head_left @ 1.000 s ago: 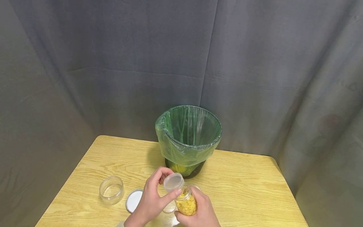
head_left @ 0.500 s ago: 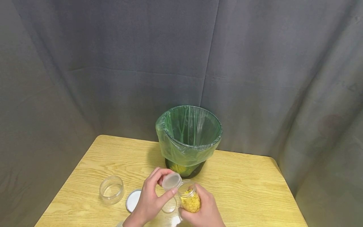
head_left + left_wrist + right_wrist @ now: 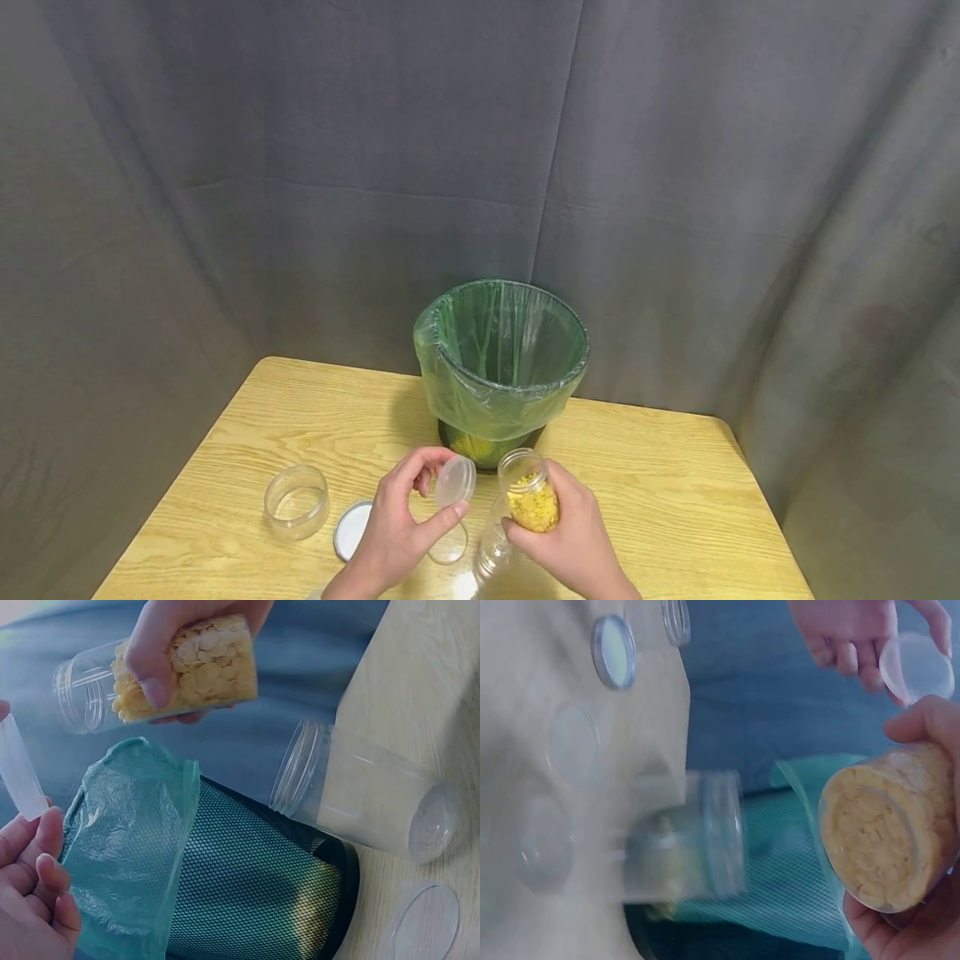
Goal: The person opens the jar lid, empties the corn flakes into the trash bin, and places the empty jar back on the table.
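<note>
My left hand point(image 3: 397, 525) pinches a translucent plastic lid point(image 3: 455, 481) on edge between thumb and fingers. To its right, my right hand point(image 3: 573, 533) grips a clear jar point(image 3: 531, 500) whose mouth is uncovered. Yellow flakes point(image 3: 214, 664) fill much of this jar, and it is held above the table, roughly upright. A gap lies between lid and jar. Below the right hand a second clear jar point(image 3: 367, 791) stands without a lid or contents, partly covered by the hand in the head view. A clear round disc point(image 3: 448, 546) lies on the table beside it.
A mesh waste bin with a green bag liner point(image 3: 495, 417) stands just beyond both hands, against the grey curtain point(image 3: 375, 208). At the left are a short clear container point(image 3: 296, 504) and a white lid with a grey rim point(image 3: 352, 531), partly behind the left arm.
The right hand has moved right and slightly away with the flake jar, parting it from the lid. The left hand has turned the lid more on edge. The second jar has come into sight.
</note>
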The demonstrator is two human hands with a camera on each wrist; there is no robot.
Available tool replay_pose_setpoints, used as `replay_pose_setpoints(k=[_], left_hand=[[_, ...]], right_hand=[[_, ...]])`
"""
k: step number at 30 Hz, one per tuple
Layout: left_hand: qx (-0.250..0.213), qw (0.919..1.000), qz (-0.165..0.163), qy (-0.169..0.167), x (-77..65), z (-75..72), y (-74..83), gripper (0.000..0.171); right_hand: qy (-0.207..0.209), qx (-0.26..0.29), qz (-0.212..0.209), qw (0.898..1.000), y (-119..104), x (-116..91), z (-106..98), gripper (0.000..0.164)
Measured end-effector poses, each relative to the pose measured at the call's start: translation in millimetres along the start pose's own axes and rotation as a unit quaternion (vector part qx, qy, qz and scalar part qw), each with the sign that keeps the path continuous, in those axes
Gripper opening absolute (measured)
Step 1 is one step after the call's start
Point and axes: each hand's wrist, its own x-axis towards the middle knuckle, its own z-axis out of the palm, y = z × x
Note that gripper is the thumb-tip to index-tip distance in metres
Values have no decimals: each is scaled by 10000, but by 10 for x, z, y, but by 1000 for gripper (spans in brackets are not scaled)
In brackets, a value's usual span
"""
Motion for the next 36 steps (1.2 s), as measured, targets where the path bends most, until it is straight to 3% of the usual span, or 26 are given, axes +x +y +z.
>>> replay_pose_setpoints(k=[20, 36], left_hand=[[32, 9997, -218, -76, -32, -22, -34, 45], [92, 9990, -407, -128, -37, 2, -15, 48]], right_hand=[[431, -1163, -500, 9910, 171, 435, -532, 45], [324, -1793, -562, 9817, 225, 729, -763, 43]])
